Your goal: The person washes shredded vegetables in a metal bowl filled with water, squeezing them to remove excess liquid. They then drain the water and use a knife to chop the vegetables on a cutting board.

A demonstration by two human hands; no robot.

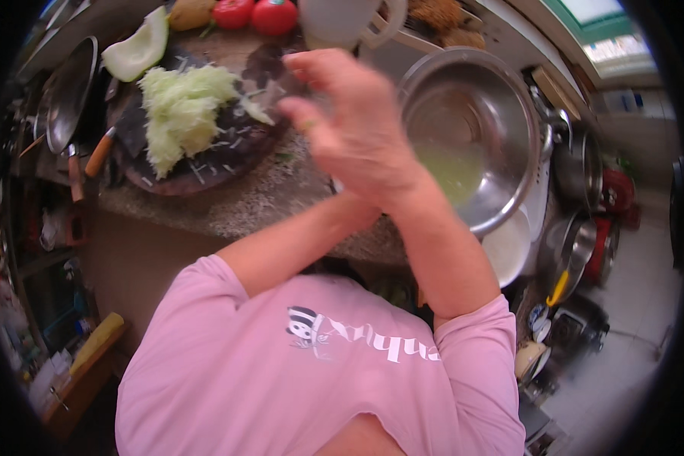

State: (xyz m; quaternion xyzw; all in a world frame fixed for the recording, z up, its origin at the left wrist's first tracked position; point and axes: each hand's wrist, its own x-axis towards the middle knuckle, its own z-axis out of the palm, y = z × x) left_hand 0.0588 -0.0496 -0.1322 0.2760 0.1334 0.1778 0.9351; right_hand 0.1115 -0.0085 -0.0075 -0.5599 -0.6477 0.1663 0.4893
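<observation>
My right hand (347,108) is over the counter, between the chopping board and the metal bowl. Its thumb and forefinger are apart, and I see nothing between them; motion blurs it. My left forearm passes under the right wrist, which hides my left hand. A heap of pale green shredded gourd (188,111) lies on the round dark chopping board (205,185), with loose shreds around it. Beside the heap rests a knife with an orange-brown handle (100,152). To the right, the stainless steel bowl (501,102) holds shallow greenish liquid (453,174).
Behind the board are a cut gourd piece (139,45), a yellowish potato-like vegetable (191,14), two tomatoes (275,16) and a white jug (336,23). A wok (74,97) stands at left. A white bowl (507,248) sits partly under the metal bowl; pots (578,168) are farther right.
</observation>
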